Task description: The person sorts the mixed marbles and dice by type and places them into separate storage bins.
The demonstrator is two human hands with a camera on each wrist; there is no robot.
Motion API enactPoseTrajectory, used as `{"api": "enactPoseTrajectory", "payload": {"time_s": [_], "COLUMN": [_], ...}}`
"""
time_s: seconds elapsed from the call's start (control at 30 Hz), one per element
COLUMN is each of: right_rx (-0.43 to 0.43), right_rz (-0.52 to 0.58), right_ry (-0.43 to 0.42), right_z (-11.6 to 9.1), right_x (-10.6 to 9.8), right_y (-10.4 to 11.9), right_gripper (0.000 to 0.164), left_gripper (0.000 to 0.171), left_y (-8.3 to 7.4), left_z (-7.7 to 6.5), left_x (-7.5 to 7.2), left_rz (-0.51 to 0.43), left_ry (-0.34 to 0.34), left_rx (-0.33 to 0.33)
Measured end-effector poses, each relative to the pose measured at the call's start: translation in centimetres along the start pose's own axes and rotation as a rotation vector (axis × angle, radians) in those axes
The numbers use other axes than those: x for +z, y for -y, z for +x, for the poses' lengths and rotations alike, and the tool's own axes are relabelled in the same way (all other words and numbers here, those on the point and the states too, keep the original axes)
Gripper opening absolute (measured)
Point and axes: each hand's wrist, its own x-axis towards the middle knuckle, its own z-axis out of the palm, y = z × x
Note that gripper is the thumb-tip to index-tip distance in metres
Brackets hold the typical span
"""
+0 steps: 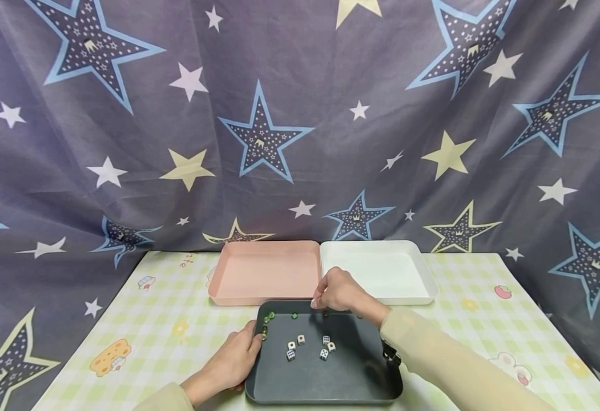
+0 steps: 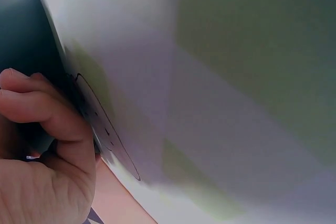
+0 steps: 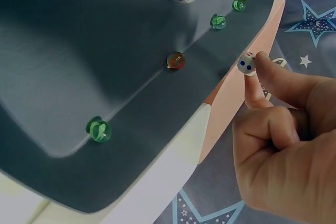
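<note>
Behind everything hung a dark curtain (image 1: 320,57) printed with blue-edged, white and yellow stars. Before it, a person's right hand (image 1: 339,288) pinched one white die (image 3: 247,63), red and blue pips showing, between thumb and forefinger. That small cube, with no long axis to speak of, sat right at the fingertips, by the far rim of a dark gray tray (image 1: 325,382). Just past that rim stood a pink tray (image 1: 271,268) on the left and a white tray (image 1: 377,265) on the right, side by side; the fingertips were near the pink tray's closest right corner, though I could not tell exactly how high the die was.

The left hand (image 1: 234,357), well apart from the die, gripped the gray tray's left side, thumb at the rim, the other fingers bent and partly hidden. Inside that tray lay six more dice (image 1: 301,339), in two loose groups of three, and glass marbles (image 3: 100,130), mostly green with one orange-brown, along the far and left edges.

Under all three trays, the surface (image 1: 449,274) wore a pale green checked cover with little cartoon prints, its far edge meeting the curtain.
</note>
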Motion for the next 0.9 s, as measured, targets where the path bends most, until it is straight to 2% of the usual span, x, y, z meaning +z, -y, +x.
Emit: {"api": "enactPoseTrajectory", "payload": {"time_s": [0.33,0.67,0.9], "right_rx": [0.000,-0.010,0.019], "right_rz": [0.002,0.053,0.078], "right_ry": [-0.005,-0.025,-0.034], "right_z": [0.5,1.3,1.9], "right_x": [-0.1,-0.2,0.0], "right_y": [0.2,1.0,1.1], "right_gripper": [0.015,0.013,0.012], "left_gripper": [0.039,0.036,0.034], "left_y": [0.0,0.0,0.2], "left_z": [-0.1,-0.1,-0.2], "left_x": [0.0,-0.1,0.0], "left_rz": [-0.005,-0.008,-0.014], "left_ry": [-0.010,-0.003,0.006], "left_rx": [0.012,0.009,0.005]}}
